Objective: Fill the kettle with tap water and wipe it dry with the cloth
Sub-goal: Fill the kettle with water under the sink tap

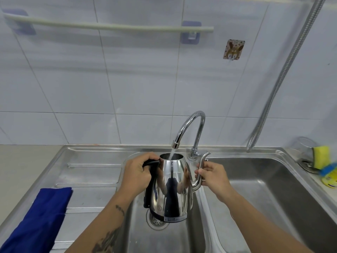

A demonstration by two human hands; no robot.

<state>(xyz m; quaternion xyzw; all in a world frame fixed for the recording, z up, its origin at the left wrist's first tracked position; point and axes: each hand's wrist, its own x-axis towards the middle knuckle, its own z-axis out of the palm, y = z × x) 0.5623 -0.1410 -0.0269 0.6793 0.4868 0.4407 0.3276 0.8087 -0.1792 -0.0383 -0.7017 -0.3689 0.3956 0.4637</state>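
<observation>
A shiny steel kettle with a thin curved spout and no lid hangs upright over the left sink basin. My left hand grips its black handle. My right hand holds the spout between fingers and thumb. The chrome tap arches over the kettle, and a stream of water falls from it into the open top. A dark blue cloth lies on the draining board at the lower left.
The right sink basin lies beside the kettle. A yellow sponge and a holder sit at the far right. A metal hose runs down the tiled wall. A towel rail is fixed high up.
</observation>
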